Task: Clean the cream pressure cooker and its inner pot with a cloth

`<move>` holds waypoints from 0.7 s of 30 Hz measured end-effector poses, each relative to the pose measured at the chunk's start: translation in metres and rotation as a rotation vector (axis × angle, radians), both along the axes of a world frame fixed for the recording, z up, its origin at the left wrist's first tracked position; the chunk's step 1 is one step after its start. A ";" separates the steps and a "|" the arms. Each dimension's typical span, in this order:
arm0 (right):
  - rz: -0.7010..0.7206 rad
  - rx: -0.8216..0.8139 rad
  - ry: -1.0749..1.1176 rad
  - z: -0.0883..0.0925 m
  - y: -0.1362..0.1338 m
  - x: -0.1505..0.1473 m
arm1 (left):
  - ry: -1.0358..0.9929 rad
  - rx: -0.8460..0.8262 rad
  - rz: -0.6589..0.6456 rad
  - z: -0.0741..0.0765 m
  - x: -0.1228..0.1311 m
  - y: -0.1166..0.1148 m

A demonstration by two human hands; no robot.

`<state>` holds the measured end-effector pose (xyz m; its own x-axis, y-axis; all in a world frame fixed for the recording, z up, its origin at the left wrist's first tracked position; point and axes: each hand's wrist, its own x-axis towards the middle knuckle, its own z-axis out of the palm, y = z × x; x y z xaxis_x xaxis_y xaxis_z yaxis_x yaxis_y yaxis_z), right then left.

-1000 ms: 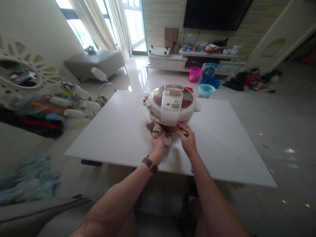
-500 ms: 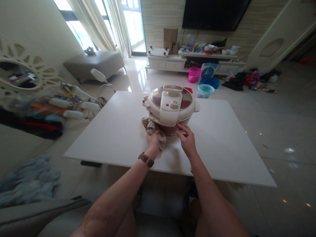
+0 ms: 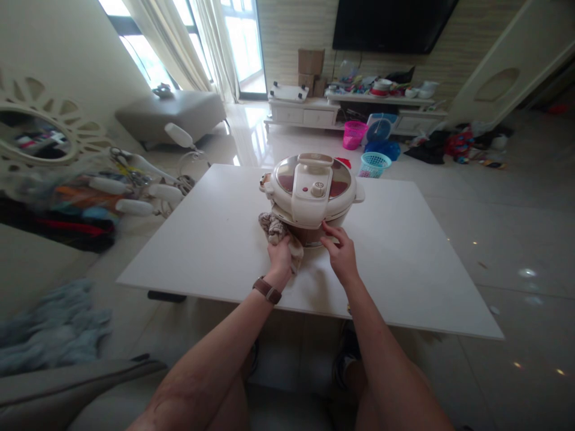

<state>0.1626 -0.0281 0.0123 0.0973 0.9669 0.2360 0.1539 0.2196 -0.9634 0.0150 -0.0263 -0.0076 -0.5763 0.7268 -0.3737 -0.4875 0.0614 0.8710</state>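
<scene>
A cream and brown electric cooker (image 3: 309, 203) with a dial and a shiny lid stands on the white table (image 3: 215, 239). My left hand (image 3: 280, 254) is closed around a crumpled patterned cloth (image 3: 273, 227), which rests against the cooker's lower left front. On the other side, my right hand (image 3: 342, 251) has its fingers bent and apart. Its fingertips reach the cooker's front just under the lid's lower edge. A brown watch strap circles my left wrist.
Past the table's far edge are a light blue basket (image 3: 374, 164) and a pink basket (image 3: 354, 135) on the floor. White lamp arms (image 3: 166, 193) lie near the table's left side. A low white cabinet (image 3: 309, 114) holds boxes and clutter.
</scene>
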 end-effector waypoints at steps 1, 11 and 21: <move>-0.001 0.001 -0.001 0.000 0.000 0.000 | -0.005 -0.003 0.001 0.001 0.000 0.000; -0.011 0.031 -0.013 -0.004 0.001 -0.001 | -0.008 -0.011 0.021 0.006 0.002 -0.001; -0.008 0.023 -0.013 -0.002 0.001 0.000 | -0.019 -0.029 0.016 0.002 0.001 0.000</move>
<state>0.1624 -0.0275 0.0105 0.1015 0.9605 0.2590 0.1679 0.2400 -0.9561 0.0163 -0.0262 -0.0056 -0.5808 0.7058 -0.4056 -0.5048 0.0785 0.8596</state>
